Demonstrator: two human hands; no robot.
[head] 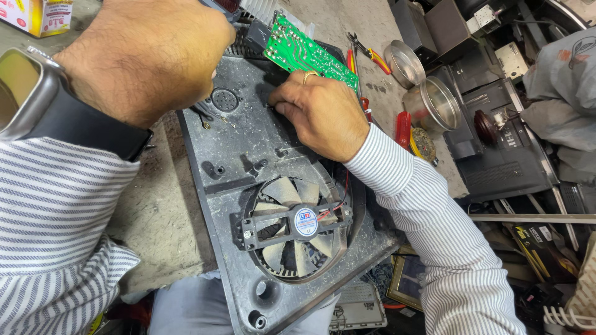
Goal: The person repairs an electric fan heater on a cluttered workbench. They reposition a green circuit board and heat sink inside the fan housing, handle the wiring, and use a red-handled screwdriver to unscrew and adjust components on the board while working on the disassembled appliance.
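A dusty grey plastic appliance base (248,142) lies on the workbench, with a round cooling fan (298,226) set in its lower half. A green circuit board (310,53) is tilted up at its far end. My right hand (323,115), wearing a ring, rests on the base just below the board, fingers curled and pinched at a spot on the plastic; whatever they grip is hidden. My left hand (149,56), with a watch on the wrist, is raised close to the camera over the base's far left corner, closed around something I cannot see.
Pliers with red and yellow handles (366,53) and red-handled tools (403,130) lie right of the base. Two round metal tins (428,102) stand beyond them. Dark appliance casings (503,149) crowd the right. A cardboard box (40,15) sits at top left.
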